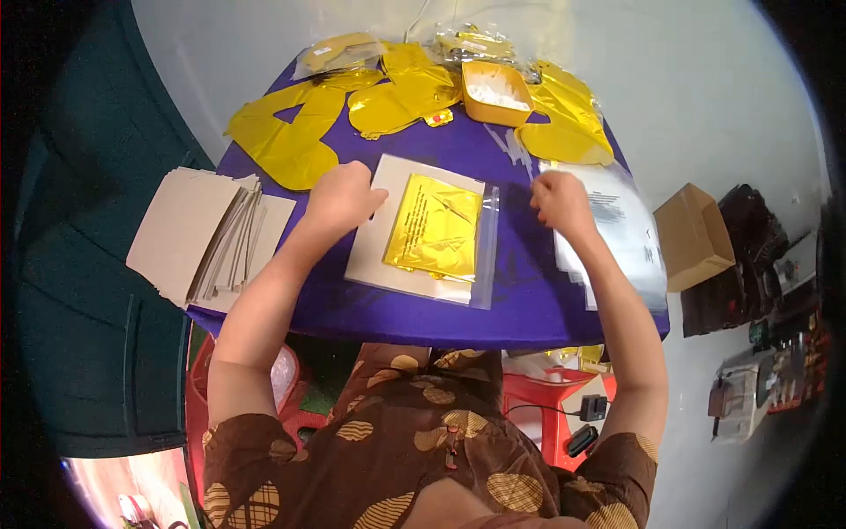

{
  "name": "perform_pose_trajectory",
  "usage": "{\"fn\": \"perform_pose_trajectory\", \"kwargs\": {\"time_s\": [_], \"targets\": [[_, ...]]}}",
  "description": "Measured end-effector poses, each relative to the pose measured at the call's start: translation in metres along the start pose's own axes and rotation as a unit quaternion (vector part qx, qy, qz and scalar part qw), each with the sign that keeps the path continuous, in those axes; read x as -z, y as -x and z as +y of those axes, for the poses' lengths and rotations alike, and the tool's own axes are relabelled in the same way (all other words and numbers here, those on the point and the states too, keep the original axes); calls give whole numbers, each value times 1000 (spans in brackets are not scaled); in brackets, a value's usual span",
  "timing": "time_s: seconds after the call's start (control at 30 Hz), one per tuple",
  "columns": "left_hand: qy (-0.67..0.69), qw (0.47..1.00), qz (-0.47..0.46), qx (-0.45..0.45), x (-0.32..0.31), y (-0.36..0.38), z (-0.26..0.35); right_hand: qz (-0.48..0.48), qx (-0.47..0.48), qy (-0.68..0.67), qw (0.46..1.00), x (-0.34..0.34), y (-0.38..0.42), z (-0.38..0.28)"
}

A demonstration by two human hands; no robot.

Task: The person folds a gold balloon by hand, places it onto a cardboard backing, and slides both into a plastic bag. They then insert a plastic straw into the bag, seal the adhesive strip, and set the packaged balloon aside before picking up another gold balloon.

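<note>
A clear plastic bag (486,256) lies flat on the purple tabletop between my hands. In it is a folded gold foil piece (434,227) with black print, over a grey-beige card (370,242). My left hand (344,201) is above the card's upper left edge, its fingers curled and the thumb pointing right; what it holds, if anything, is hidden. My right hand (559,203) is by the left edge of a stack of clear printed bags (621,229), fingers curled together, their contents too small to make out.
A stack of cards (181,229) stands at the left edge of the purple table (397,326). Gold foil shapes (295,132) lie along the back, around a yellow tray (497,106) with white pieces. A cardboard box (692,236) is beyond the right edge.
</note>
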State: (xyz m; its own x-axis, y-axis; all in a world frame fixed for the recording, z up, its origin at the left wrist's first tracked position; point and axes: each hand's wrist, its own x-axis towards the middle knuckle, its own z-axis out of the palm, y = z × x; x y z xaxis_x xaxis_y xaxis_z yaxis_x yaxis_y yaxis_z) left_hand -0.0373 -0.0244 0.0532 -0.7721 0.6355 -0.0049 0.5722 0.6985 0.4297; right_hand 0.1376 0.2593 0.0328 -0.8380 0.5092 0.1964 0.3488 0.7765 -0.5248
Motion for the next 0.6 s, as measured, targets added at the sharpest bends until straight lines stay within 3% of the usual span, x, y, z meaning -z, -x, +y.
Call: {"fn": "perform_pose_trajectory", "kwargs": {"time_s": [0.07,0.1,0.2,0.23,0.33,0.37,0.5,0.6], "targets": [[-153,970,158,-101,-11,14,1,69,52,166,982,-13,-25,12],[-139,977,138,-86,-1,19,12,91,66,235,966,-20,-32,14],[-91,964,187,-165,-2,9,20,87,58,310,945,-32,-40,6],[-85,966,153,-190,2,8,25,71,53,312,946,-33,-41,1],[-32,885,183,-428,-8,-3,22,39,34,312,949,-33,-42,-9],[-65,903,76,-417,-9,-1,21,39,22,306,951,-33,-44,-8],[-54,882,-32,-468,-32,-2,24,27,-21,278,960,-35,-54,-3],[-23,875,-40,-482,-55,-5,15,9,-37,278,960,-33,-55,-8]]}}
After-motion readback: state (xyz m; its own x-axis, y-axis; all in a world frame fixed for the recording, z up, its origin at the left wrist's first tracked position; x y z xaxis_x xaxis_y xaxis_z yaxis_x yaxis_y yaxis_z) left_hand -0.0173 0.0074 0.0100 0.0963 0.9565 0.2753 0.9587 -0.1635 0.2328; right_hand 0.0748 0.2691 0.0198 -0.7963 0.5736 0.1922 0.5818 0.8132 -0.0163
